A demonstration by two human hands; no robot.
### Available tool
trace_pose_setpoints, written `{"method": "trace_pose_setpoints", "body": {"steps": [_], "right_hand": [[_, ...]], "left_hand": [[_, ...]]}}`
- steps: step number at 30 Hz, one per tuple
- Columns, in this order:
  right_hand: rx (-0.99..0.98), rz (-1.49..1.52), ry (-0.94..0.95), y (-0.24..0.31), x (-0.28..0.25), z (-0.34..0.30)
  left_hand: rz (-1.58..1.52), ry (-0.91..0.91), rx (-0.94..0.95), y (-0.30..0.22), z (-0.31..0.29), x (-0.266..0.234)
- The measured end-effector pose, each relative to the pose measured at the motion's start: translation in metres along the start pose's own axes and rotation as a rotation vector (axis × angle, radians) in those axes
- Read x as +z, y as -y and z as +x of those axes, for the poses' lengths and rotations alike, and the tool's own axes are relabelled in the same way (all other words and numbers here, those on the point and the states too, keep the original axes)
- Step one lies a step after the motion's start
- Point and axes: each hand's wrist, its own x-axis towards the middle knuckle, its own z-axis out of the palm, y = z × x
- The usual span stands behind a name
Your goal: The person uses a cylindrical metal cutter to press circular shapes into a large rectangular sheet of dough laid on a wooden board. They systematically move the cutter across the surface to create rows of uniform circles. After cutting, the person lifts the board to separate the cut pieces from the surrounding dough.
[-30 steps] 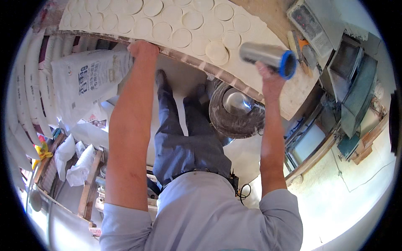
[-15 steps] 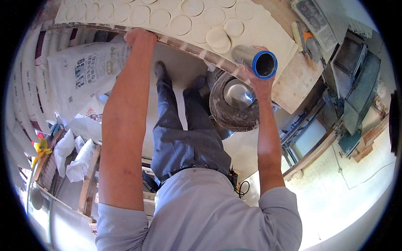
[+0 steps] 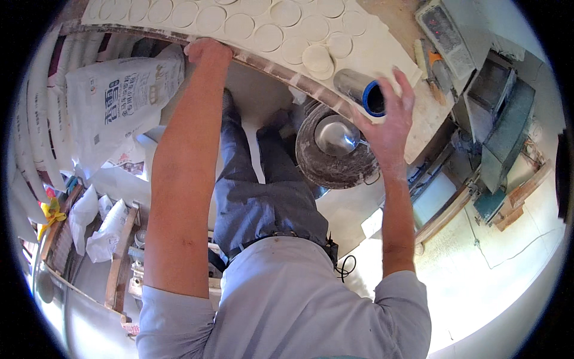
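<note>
A sheet of pale dough [image 3: 382, 45] lies on the table, marked with several cut circles. On its near right part stands a metal cylinder cutter [image 3: 354, 84] with a blue rim at its open top. My right hand [image 3: 390, 128] is open beside the cutter, with fingers and thumb spread and nothing held. Left of the cutter, a loose dough round [image 3: 317, 58] lies partly over another. My left hand [image 3: 207, 49] is closed at the table's near edge [image 3: 269, 64]; its fingertips are mostly hidden.
Below the table edge stands a dark floury tub [image 3: 311, 161] with a shiny metal bowl [image 3: 336, 135] in it. A brush [image 3: 420, 57] and scraper [image 3: 441, 75] lie at the right. White sacks [image 3: 128, 96] hang at the left, near a wooden rack [image 3: 119, 263].
My right hand has let go of the cutter, opened and moved slightly right. The cutter stays on the dough. My left hand keeps its place at the table edge.
</note>
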Motion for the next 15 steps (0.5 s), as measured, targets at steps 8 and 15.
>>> {"method": "trace_pose_setpoints", "body": {"steps": [8,15], "right_hand": [[-0.296,-0.196,0.071,-0.026,0.035,0.022],[-0.217,-0.167,0.042,-0.025,0.047,0.008]], "left_hand": [[0.065,0.113,-0.005,-0.005,0.021,0.006],[-0.011,0.133,0.016,-0.005,0.011,0.003]]}}
